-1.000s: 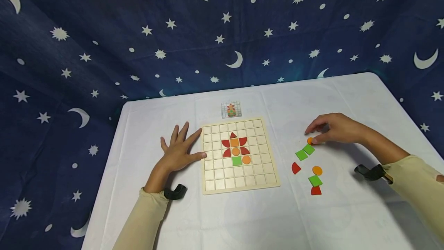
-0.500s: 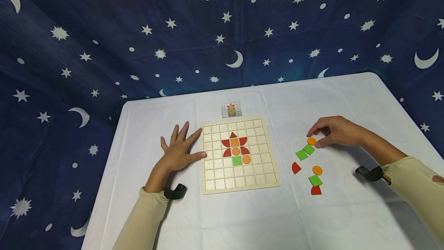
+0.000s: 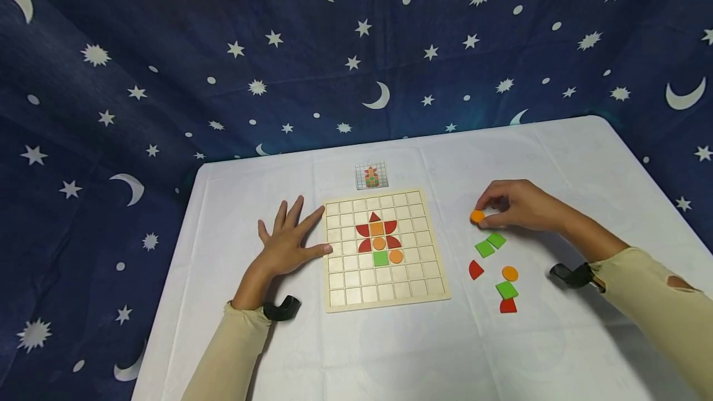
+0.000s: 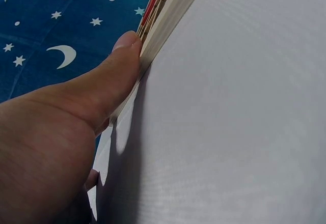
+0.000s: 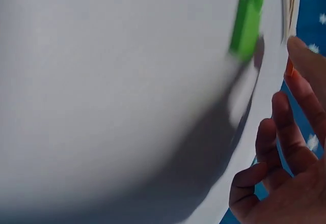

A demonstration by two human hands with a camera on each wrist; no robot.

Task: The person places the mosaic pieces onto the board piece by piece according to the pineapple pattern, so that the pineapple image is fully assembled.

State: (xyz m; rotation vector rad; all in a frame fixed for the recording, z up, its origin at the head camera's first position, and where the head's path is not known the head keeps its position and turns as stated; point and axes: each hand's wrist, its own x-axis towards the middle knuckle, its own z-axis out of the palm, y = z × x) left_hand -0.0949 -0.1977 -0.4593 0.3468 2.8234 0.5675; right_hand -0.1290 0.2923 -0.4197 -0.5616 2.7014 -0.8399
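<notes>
My right hand [image 3: 518,204] pinches an orange disc [image 3: 477,216] between thumb and index finger, just above the green squares; the right wrist view shows a sliver of the orange disc [image 5: 290,67] in the pinch. With fingers spread, my left hand [image 3: 286,243] rests beside the wooden grid board [image 3: 345,296], its thumb on the left edge. The thumb of the left hand [image 4: 97,89] lies along the board's side [image 4: 170,23] in the left wrist view. Red pieces, an orange square [image 3: 376,228], a green square [image 3: 380,258] and two orange discs sit in the board's middle cells.
Loose on the right lie green squares [image 3: 485,249], another orange disc [image 3: 509,273], a red quarter-circle [image 3: 476,270] and a second red piece [image 3: 508,306]. A small pattern card [image 3: 371,176] lies behind the board. White cloth covers the table [image 3: 390,357]; a starry curtain [image 3: 312,48] hangs behind.
My right hand has taken hold of the orange disc beside the green squares and carried it left and slightly away from me. The left hand and the board have stayed put.
</notes>
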